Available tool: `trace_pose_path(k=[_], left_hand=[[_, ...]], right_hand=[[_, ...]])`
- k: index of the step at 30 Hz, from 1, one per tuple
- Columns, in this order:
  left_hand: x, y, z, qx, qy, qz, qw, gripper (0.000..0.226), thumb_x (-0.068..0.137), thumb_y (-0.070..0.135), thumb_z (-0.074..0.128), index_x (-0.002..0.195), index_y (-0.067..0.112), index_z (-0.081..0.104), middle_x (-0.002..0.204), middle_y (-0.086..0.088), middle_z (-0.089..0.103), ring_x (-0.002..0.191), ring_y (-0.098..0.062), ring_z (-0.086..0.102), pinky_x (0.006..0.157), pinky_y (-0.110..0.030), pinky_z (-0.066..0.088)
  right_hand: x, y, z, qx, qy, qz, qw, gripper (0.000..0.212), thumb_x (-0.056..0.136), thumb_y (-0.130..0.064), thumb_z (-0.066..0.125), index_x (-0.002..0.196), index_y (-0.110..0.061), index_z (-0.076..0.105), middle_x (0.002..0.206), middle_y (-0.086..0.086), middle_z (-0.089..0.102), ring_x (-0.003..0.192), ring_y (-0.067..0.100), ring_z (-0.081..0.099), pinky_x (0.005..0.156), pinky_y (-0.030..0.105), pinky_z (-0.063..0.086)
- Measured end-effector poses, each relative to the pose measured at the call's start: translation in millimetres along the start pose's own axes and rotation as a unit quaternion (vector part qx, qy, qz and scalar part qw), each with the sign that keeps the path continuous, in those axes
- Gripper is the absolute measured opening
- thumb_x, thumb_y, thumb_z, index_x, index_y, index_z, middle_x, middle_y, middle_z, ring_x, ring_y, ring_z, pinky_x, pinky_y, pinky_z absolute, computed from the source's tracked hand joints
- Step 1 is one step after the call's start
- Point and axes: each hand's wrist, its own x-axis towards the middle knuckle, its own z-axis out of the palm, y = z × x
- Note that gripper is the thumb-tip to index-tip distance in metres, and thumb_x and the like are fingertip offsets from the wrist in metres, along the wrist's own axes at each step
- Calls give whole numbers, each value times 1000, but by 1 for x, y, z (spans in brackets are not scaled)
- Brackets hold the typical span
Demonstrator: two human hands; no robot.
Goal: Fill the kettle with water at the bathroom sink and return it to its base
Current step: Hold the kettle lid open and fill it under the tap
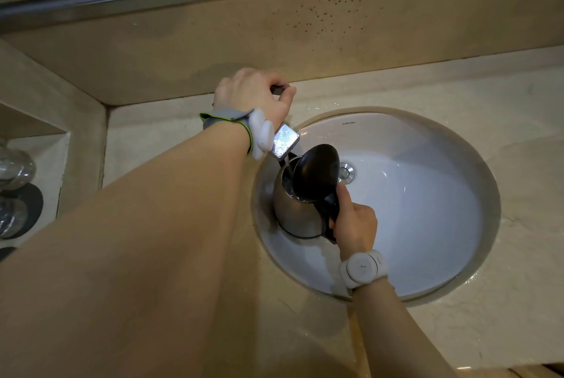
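A steel kettle (297, 209) with its black lid (317, 174) flipped open hangs inside the white sink (427, 194), at the basin's left side. My right hand (354, 223) grips its black handle. A thin stream of water runs from the chrome tap spout (285, 141) into the kettle's mouth. My left hand (254, 95) reaches over the tap and holds its handle, fingers curled round it; most of the tap is hidden under that hand and wrist.
The sink is set in a beige marble counter (457, 90) with a raised back ledge and a mirror above. A chrome drain plug (345, 171) shows in the basin. On the left an open shelf (36, 164) holds shiny metal items.
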Motion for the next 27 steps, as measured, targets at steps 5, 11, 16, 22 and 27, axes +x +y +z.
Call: trace_pose_path(k=[5, 11, 16, 22, 27], left_hand=[[-1, 1, 0, 4, 7, 6, 1000, 29, 92, 54, 49, 104, 37, 70, 99, 11, 65, 105, -17, 57, 76, -27, 30], [-1, 0, -1, -3, 1, 5, 1000, 28, 93, 53, 48, 105, 38, 69, 90, 15, 55, 106, -17, 56, 75, -26, 29], [0, 0, 0, 1, 6, 6, 1000, 29, 93, 53, 48, 106, 38, 69, 99, 12, 64, 107, -17, 56, 75, -26, 29], [0, -1, 1, -1, 2, 5, 1000, 28, 92, 53, 48, 103, 38, 69, 89, 14, 54, 103, -18, 57, 74, -26, 29], [0, 0, 0, 8, 5, 14, 1000, 29, 93, 52, 49, 104, 36, 70, 88, 14, 55, 104, -18, 56, 74, -27, 29]], right_hand=[[2, 2, -1, -7, 1, -2, 1000, 67, 94, -54, 57, 43, -10, 49, 32, -5, 42, 49, 20, 43, 60, 34, 42], [6, 6, -1, -21, 3, -8, 1000, 69, 92, -58, 55, 41, -12, 50, 35, -2, 45, 53, 22, 46, 62, 37, 44], [8, 3, 0, -27, 0, -12, 1000, 71, 92, -57, 56, 34, -18, 45, 33, -4, 41, 53, 23, 44, 63, 39, 44], [6, -1, 2, -43, -10, -30, 999, 77, 94, -58, 55, 27, -22, 48, 31, -7, 38, 52, 22, 44, 62, 37, 44], [4, -4, 4, -32, -24, -32, 999, 75, 95, -55, 56, 28, -23, 49, 30, -7, 37, 51, 21, 40, 62, 37, 42]])
